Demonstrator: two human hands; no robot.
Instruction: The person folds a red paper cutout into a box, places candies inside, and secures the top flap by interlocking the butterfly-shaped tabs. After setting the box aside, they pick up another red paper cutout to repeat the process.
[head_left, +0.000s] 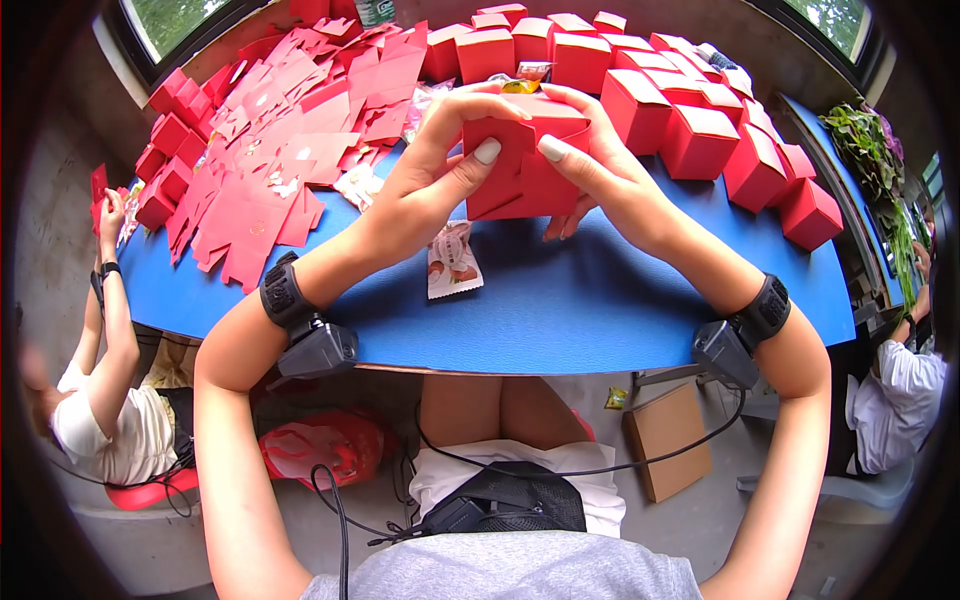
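A red paper box (528, 175) is held up over the blue table, its flaps folded toward each other. My left hand (445, 165) grips its left side, thumb pressed on the front panel. Around the right side wraps my right hand (605, 160), its thumb also on the front. Both hands are closed on the box. A small wrapped snack packet (454, 262) lies on the table just below the box. Behind the hands, a yellow packet (521, 86) is partly visible. The inside of the box is hidden from me.
Flat red box sheets (270, 150) are heaped at the left. Folded red boxes (700, 140) stand in rows at the back right. The blue table (560, 320) curves around me. Another person (120, 400) sits at the left, and one (900, 400) at the right. A cardboard box (668, 440) is on the floor.
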